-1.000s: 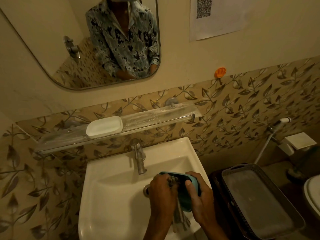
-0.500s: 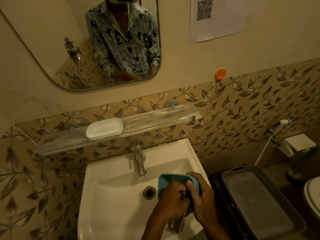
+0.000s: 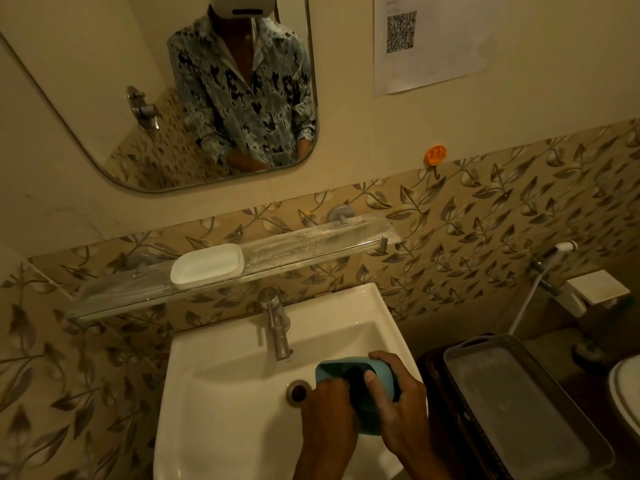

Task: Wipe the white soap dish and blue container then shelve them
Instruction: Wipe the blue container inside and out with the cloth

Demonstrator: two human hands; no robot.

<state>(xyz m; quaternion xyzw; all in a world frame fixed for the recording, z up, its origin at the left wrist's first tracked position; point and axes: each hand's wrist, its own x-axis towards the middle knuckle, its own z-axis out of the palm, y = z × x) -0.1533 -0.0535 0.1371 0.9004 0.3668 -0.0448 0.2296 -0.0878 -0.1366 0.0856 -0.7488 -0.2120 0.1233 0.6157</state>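
Down at 5 o'clock, nearest to the person, two hands work over the white sink [image 3: 214, 393]. The right hand [image 3: 401, 410] holds the blue container [image 3: 382, 372] on its side, with the open part facing 9 o'clock. Its fingers [image 3: 382, 358] wrap round the outside and its thumb hooks over the rim, so it is clamped on the container. The left hand [image 3: 329, 407] bends its fingers into the container and grips a dark cloth [image 3: 356, 388] pushed inside. So the wiping of this one looks like it is going on.

The drain [image 3: 298, 392] sits just at 9 o'clock of the hands. The tap [image 3: 277, 327] stands at 11 o'clock, close by. A grey basket [image 3: 512, 410] sits at 3 o'clock.

Farther off, at 11 o'clock, the white soap dish [image 3: 206, 263] is already on the glass shelf [image 3: 311, 244].

What could go wrong? The container may be slippery, so a hard rub could pop it out of the right hand and into the sink. Lifting it could knock it on the tap. The shelf looks thin, with only a low rail, so a careless set-down could push the soap dish off or let the container tip over the edge.
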